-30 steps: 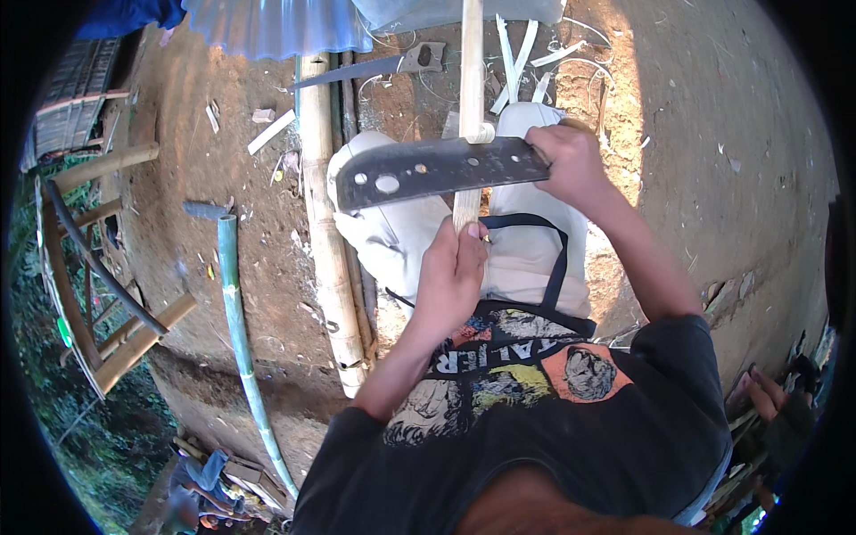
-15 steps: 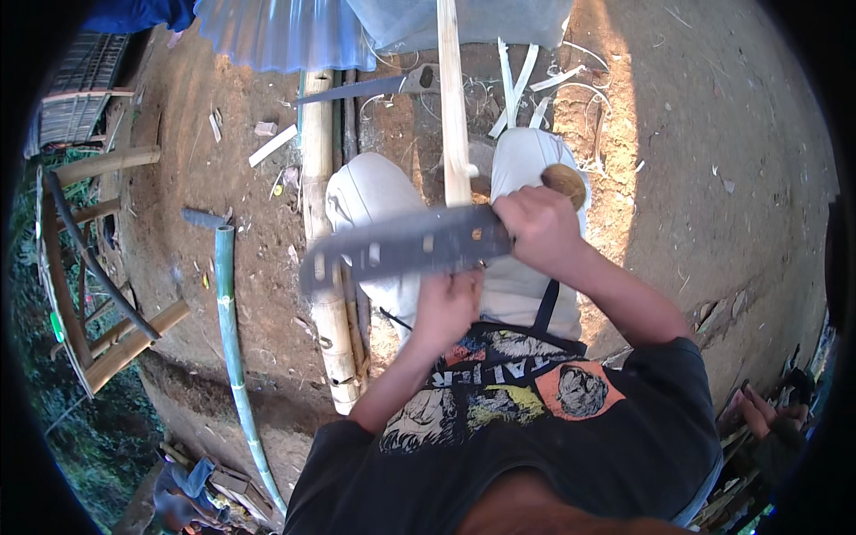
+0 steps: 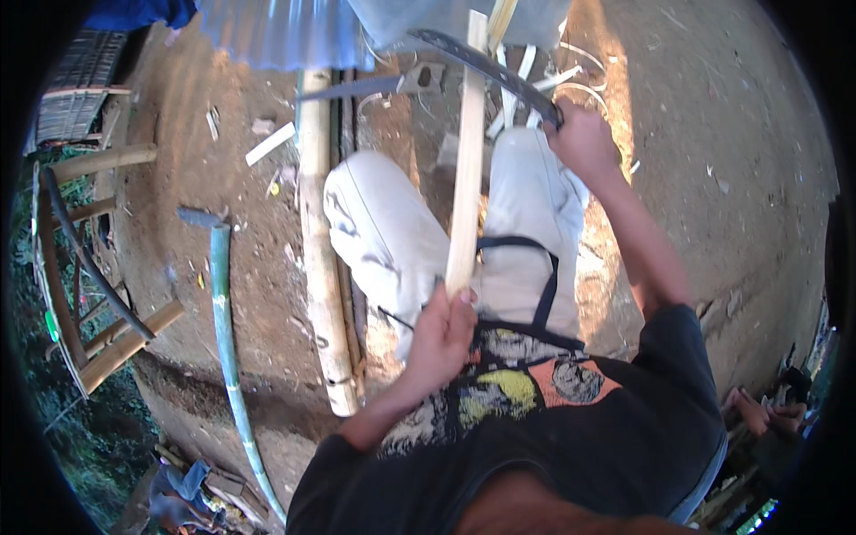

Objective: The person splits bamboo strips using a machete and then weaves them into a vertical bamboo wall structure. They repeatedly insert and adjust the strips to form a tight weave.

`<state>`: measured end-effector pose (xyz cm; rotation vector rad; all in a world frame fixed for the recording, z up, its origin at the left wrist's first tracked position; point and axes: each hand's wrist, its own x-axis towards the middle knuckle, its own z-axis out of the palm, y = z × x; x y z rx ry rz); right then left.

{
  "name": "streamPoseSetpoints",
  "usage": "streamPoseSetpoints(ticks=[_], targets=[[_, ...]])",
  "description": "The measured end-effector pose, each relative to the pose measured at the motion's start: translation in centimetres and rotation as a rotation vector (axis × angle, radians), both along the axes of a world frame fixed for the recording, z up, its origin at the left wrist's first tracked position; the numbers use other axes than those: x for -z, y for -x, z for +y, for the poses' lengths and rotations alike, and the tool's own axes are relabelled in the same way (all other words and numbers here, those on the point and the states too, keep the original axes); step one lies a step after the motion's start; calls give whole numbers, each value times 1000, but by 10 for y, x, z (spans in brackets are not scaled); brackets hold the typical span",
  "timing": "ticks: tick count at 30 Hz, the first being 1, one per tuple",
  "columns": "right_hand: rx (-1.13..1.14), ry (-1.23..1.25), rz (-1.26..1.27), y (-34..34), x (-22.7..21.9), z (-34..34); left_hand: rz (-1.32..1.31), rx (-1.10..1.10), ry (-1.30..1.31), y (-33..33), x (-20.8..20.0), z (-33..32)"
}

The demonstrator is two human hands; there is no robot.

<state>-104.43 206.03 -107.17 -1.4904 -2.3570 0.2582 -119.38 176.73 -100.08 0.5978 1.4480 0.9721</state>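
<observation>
Between my knees runs a long pale bamboo strip [image 3: 467,178], sloping from my lap up and away. My left hand [image 3: 441,334] is wrapped round its near end, close to my shirt. Out past my right knee, my right hand [image 3: 584,138] is closed on the handle of a machete [image 3: 522,89]. The dark blade crosses the strip close to its far end, seen nearly edge-on. Whether the blade bites into the strip or only touches it, I cannot tell. The machete's handle is mostly hidden in my fist.
A thick bamboo pole [image 3: 319,232] lies left of my legs, with a handsaw [image 3: 374,86] across its top. Farther left are a green bamboo pole [image 3: 223,303] and a dark blade [image 3: 201,217]. Pale strips [image 3: 510,89] lie ahead. Other people [image 3: 183,495] sit at lower left and lower right.
My right hand has swung the machete forward, from over my lap to the strip's far end, and the blade has turned edge-on. My left hand has dropped slightly toward me, with the strip.
</observation>
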Motion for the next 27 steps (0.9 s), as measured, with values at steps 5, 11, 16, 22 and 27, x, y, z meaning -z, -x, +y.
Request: streamPoseSetpoints(ticks=[5, 11, 16, 22, 27], targets=[[-335, -96, 182, 20, -19, -65, -308, -134, 102, 12, -9, 38], [-533, 42, 331, 32, -39, -126, -496, -235, 151, 34, 9, 36], [-582, -7, 358, 36, -39, -130, -464, -212, 17, 30, 22, 34], [-587, -114, 277, 35, -27, -116, -136, -159, 193, 17, 14, 38], [-278, 66, 129, 40, -8, -60, -261, -108, 146, 2, -5, 33]])
